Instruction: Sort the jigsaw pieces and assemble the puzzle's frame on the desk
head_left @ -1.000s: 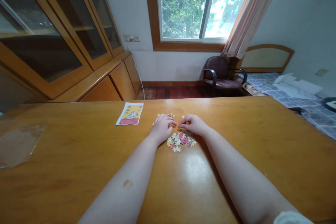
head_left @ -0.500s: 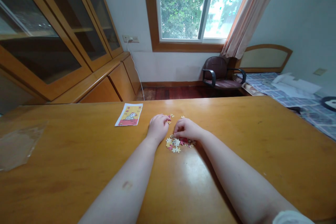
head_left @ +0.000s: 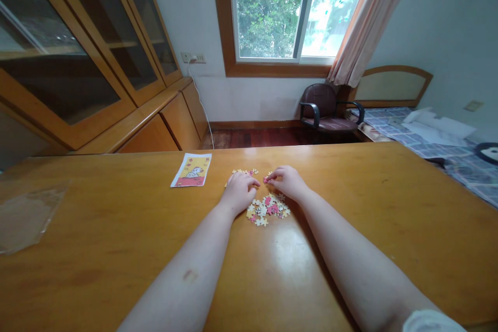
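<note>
A loose pile of jigsaw pieces [head_left: 268,208], white, pink and yellow, lies on the wooden table [head_left: 155,233]. My right hand [head_left: 286,181] is just beyond the pile, its thumb and fingers pinching a pink jigsaw piece [head_left: 266,180]. Across from it, my left hand [head_left: 240,190] rests low at the pile's left side, fingers stretched towards the right, with nothing visible in them. Behind the left hand runs a row of yellow pieces [head_left: 243,171], partly covered by that hand. Further left lies a picture card [head_left: 192,171] with a white animal on yellow and red.
A clear plastic bag [head_left: 31,218] lies at the table's left. Beyond the table are a glass-door cabinet [head_left: 128,36], a brown armchair [head_left: 324,106] and a bed [head_left: 436,129] with papers on it.
My right hand has moved from the pile to its far side, now with a pink piece in its fingertips. My left hand has come nearer and slightly right, uncovering more of the yellow row.
</note>
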The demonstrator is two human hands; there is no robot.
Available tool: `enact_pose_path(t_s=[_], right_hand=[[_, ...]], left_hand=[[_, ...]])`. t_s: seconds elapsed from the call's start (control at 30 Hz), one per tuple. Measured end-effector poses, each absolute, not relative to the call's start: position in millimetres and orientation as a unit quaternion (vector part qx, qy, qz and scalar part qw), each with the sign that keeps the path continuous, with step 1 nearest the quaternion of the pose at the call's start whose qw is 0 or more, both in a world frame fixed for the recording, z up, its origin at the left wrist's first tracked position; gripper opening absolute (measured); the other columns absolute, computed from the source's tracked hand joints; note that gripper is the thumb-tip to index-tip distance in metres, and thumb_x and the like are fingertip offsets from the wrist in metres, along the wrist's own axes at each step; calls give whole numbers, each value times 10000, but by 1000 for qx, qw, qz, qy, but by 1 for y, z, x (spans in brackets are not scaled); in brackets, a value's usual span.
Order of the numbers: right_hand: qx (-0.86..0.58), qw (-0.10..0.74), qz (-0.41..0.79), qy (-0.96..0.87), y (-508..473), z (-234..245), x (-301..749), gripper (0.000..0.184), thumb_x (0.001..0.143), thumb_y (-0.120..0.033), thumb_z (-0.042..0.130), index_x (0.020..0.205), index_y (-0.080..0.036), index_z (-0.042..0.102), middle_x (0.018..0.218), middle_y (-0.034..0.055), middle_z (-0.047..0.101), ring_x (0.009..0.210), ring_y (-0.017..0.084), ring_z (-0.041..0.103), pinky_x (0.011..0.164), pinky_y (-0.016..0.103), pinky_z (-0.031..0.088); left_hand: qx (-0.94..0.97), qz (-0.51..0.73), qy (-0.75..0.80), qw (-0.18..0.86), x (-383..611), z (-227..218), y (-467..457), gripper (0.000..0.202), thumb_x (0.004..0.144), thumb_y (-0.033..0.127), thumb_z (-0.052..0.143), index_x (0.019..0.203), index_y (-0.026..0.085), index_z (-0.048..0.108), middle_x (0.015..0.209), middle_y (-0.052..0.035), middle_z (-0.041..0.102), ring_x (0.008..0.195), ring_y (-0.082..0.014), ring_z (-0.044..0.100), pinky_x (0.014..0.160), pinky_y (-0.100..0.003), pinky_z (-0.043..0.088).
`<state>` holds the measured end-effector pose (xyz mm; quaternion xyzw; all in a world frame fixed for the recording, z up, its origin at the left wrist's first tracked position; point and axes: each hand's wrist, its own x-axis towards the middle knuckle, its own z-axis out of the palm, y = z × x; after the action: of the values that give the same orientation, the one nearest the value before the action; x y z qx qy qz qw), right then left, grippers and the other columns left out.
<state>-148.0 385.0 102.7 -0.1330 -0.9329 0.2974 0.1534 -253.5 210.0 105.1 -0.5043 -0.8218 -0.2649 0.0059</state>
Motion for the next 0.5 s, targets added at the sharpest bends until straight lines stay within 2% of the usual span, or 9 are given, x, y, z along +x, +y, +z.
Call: enact_pose_path(t_s=[0.1,0.17,0.33,0.5], right_hand=[[-23,55,392,-918,382,108,-145,168,684,-308,757,823,-216,764,786,11,658,763,137,596,739,238,451],[13,4,400,-917,381,109,-143,225,641,-332,786,832,-215,768,782,11,651,743,136,592,704,234,453],[6,-12,399,-917,381,106,-142,206,604,-332,801,757,-199,764,738,17,657,724,141,586,680,240,453],[-47,-50,525,-848,382,103,-143,257,625,-359,769,775,-152,751,689,34,682,650,141,597,605,243,456]], left_hand=[[-471,-264,-842,12,-256,103,210,277,737,155,481,843,252,718,923,-9,712,952,-218,576,903,-371,429],[-450,-268,-852,16,-259,102,211,280,746,154,471,842,253,714,932,-6,715,948,-220,579,896,-370,435],[-436,-279,-855,20,-261,100,211,275,746,145,478,846,259,707,945,0,714,960,-218,582,904,-366,436],[-443,-288,-849,9,-259,102,211,270,751,142,484,856,251,708,947,-3,709,973,-210,579,915,-354,434]])
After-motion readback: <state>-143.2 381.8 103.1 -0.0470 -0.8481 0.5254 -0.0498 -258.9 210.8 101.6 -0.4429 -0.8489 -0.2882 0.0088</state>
